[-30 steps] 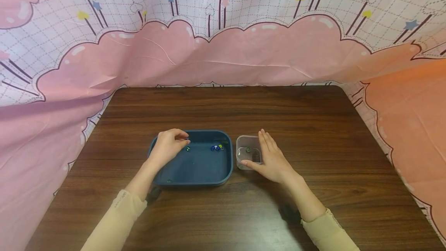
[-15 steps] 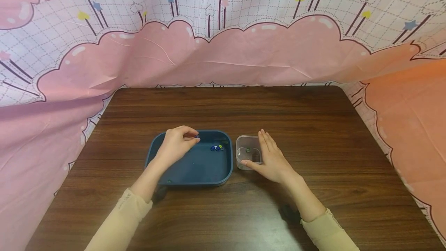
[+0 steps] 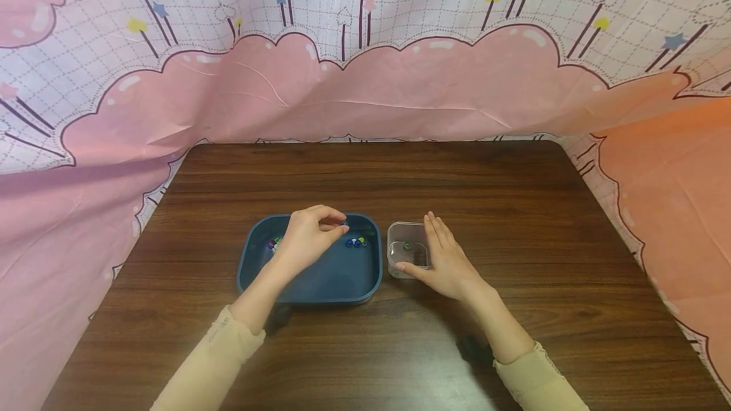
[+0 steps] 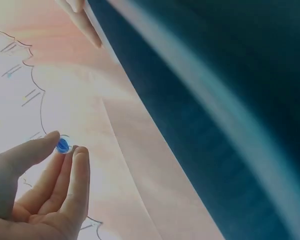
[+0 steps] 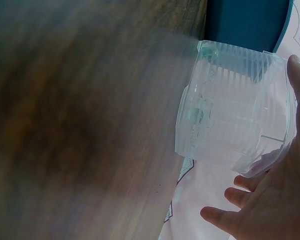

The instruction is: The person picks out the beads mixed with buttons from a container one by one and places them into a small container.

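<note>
My left hand (image 3: 305, 240) is over the blue tray (image 3: 325, 300) and pinches a small blue glass marble (image 4: 63, 145) between thumb and fingertips. In the tray, several blue and yellow-green marbles (image 3: 356, 243) lie near the right back corner. More marbles (image 3: 272, 245), purple, white and green, show at the left, partly hidden by the left hand. Beside the tray stands a clear plastic box (image 3: 400, 223) with a green marble (image 3: 407, 245) in it. My right hand (image 3: 451, 265) rests against the box, fingers straight along its right side and thumb at its near rim.
The tray and box stand close together on a dark wood-grain table (image 3: 365, 176). A pink and white patterned cloth (image 3: 342, 94) hangs behind the table and down both sides.
My left hand has moved right across the tray with the blue marble, uncovering marbles at the tray's left. The right hand and the box have stayed in place.
</note>
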Demonstrator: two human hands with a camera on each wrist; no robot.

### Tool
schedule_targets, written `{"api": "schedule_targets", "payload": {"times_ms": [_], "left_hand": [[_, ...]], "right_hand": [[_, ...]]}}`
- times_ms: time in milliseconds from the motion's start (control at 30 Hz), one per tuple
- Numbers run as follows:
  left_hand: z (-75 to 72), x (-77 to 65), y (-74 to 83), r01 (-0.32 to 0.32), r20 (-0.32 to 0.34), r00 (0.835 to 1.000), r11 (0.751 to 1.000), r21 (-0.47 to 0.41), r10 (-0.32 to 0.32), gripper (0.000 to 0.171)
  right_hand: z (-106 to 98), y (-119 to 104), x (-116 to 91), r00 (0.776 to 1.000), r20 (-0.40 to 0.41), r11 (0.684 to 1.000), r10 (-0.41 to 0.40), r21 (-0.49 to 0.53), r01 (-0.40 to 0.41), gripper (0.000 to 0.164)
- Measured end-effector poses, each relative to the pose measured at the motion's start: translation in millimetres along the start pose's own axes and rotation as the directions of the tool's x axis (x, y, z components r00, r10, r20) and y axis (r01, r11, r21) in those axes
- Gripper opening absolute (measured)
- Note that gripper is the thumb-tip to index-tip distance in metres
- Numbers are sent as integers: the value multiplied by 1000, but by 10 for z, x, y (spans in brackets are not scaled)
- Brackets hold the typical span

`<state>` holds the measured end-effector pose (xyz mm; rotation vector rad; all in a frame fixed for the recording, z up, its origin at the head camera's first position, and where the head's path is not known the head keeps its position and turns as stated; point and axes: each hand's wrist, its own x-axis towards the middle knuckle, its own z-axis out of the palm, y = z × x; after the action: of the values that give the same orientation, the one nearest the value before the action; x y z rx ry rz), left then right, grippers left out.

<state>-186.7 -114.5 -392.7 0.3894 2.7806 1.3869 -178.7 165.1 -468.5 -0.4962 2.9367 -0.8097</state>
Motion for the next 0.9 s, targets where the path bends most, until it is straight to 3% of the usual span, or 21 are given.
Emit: {"api": "schedule_targets", "payload": {"times_ms": [567, 900], "left_hand": [[276, 49, 271, -63, 40, 997, 996, -62, 65, 17], [440, 117, 411, -139, 80, 986, 987, -84, 145, 19]], "right_hand": [[3, -9, 1, 1000, 3, 1000, 5, -1, -5, 114], [11, -5, -1, 1000, -5, 1000, -10, -5, 10, 114]]}}
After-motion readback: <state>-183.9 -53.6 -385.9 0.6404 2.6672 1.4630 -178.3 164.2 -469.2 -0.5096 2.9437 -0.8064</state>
